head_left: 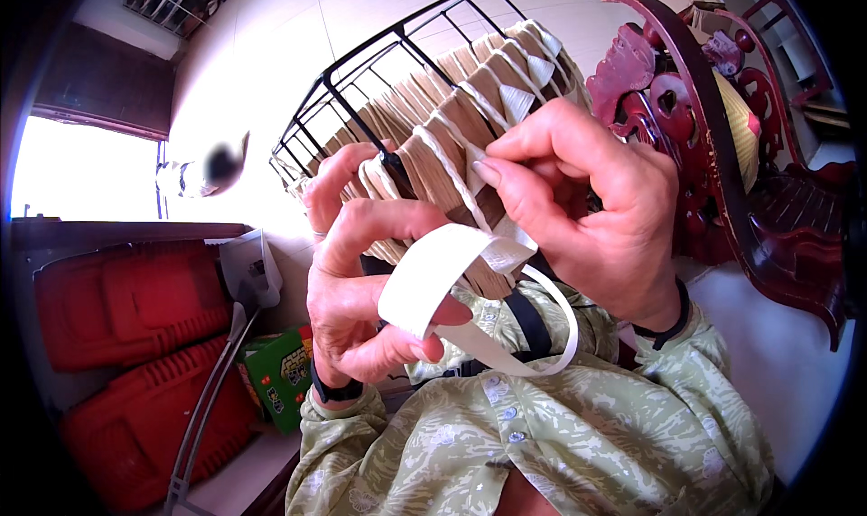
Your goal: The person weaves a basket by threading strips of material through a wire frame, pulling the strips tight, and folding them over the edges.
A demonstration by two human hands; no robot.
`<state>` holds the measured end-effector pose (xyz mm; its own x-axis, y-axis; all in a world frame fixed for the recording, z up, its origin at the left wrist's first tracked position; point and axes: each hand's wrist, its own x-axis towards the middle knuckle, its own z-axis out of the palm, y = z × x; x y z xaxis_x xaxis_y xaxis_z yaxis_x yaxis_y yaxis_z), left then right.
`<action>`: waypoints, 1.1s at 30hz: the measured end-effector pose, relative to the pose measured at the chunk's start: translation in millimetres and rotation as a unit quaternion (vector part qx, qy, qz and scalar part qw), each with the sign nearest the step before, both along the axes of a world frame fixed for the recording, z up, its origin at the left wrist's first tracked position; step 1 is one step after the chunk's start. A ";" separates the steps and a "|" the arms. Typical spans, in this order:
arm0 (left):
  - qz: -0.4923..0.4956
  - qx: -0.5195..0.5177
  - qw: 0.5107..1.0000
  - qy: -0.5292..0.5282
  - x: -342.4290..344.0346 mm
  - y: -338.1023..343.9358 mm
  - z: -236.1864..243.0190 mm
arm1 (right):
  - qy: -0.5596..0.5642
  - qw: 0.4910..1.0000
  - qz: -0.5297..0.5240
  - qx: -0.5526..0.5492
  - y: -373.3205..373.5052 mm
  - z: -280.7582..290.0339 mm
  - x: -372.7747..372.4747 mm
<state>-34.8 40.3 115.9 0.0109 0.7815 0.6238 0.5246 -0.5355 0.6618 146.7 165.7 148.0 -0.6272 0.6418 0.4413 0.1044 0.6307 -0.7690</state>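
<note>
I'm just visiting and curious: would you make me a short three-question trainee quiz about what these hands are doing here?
1. True or false: the left hand holds a loop of white strip.
2. Which does the right hand pinch? A) a red crate B) the white strip against the woven tan band C) a green box
3. Fill in: the tan band is woven on a black wire ____.

Key: 1 true. 2 B. 3 frame.
</note>
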 end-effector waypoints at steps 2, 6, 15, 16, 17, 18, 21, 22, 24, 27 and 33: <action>-0.010 0.003 1.000 -0.001 -2.7 -0.3 0.0 | 0.015 0.999 -0.017 -0.031 -3.6 -0.7 0.8; -0.040 -0.014 0.999 0.004 -8.1 -5.1 2.2 | 0.094 0.991 -0.026 -0.087 -4.8 -14.8 13.4; -0.089 0.046 0.995 -0.027 -16.5 13.7 -8.0 | 0.013 0.992 0.118 0.050 -70.3 -31.6 28.7; -0.085 0.048 0.995 -0.032 -15.0 16.7 -8.2 | 0.025 0.993 0.102 0.061 -78.0 -45.6 25.0; -0.081 0.048 0.995 -0.042 -14.7 16.8 -9.5 | 0.037 0.993 0.089 0.062 -78.0 -42.2 23.0; -0.076 0.046 0.995 -0.051 -14.0 17.3 -10.7 | 0.049 0.994 0.075 0.062 -77.2 -38.9 21.3; -0.069 0.024 0.995 -0.067 -11.2 16.2 -6.9 | 0.079 0.996 0.019 -0.040 -82.4 -37.6 20.1; -0.065 0.015 0.995 -0.072 -9.3 14.9 -5.5 | 0.069 0.994 0.012 -0.083 -83.8 -33.6 20.4; -0.059 0.009 0.995 -0.086 -6.7 14.3 -4.9 | -0.021 0.988 0.075 -0.133 -75.7 -26.7 19.7; -0.070 0.034 0.995 -0.065 -9.9 20.7 -6.1 | 0.012 0.986 0.083 -0.144 -83.1 -50.8 15.8; -0.056 0.050 0.995 -0.064 -6.7 24.2 -12.0 | -0.002 0.929 0.140 -0.342 -83.6 -59.6 39.2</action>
